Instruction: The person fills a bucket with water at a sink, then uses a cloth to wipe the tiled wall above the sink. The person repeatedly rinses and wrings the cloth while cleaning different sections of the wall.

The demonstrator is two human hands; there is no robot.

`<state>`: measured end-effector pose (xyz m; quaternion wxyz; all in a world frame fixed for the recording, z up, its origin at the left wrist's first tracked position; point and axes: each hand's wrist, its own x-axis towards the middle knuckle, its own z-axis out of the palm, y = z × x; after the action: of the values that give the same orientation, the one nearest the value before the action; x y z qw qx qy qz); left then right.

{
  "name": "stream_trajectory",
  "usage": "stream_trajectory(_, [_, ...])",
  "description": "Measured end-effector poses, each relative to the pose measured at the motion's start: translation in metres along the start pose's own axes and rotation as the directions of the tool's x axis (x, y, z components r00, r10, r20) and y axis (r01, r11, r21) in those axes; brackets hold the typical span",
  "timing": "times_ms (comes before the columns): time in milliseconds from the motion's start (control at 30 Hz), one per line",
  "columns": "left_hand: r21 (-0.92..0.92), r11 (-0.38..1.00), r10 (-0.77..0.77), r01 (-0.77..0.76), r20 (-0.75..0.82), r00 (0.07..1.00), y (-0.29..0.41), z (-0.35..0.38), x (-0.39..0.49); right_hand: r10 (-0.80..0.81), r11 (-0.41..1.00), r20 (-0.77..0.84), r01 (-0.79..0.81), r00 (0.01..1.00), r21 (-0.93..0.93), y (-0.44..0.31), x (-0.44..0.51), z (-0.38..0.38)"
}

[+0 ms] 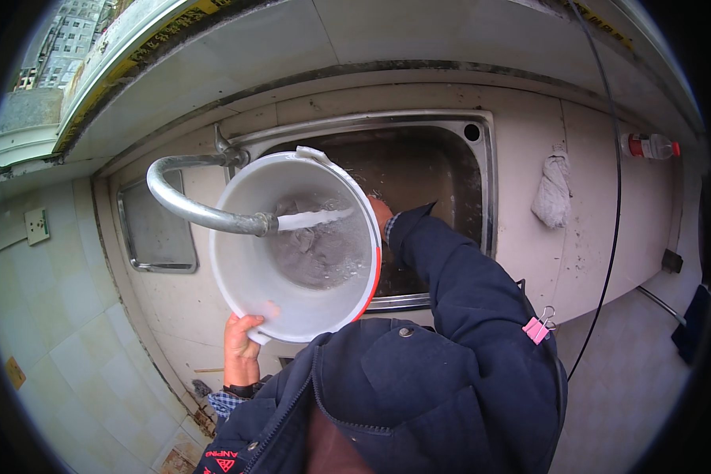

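A white plastic bucket stands under the curved metal faucet, over the left part of the steel sink. Water runs from the spout into it, onto a greyish cloth lying in the water inside. My left hand grips the bucket's near left rim, thumb on top, by the handle's white lug. At the bucket's right side, my right hand reaches down over the sink; its fingers are hidden behind the bucket wall, so its hold cannot be made out.
A twisted grey rag lies on the counter right of the sink. Farther right a plastic bottle with a red cap lies on its side. A black cable crosses the view there. A metal tray sits left of the faucet.
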<state>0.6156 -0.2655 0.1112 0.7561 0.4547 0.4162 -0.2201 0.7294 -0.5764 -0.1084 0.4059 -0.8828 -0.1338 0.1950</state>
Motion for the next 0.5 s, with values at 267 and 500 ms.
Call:
stream_trajectory(267, [0.004, 1.000, 0.013, -0.013, -0.011, 1.000, 0.001, 0.003, -0.001, 0.124, 0.990, -0.132, -0.115, 0.983, 0.079, 0.034, 0.015, 0.044])
stream_trajectory(500, [-0.008, 1.000, 0.016, -0.016, -0.022, 1.000, -0.001, 0.003, -0.003, 0.114, 0.985, 0.000, -0.113, 0.993, -0.134, -0.002, 0.001, 0.006])
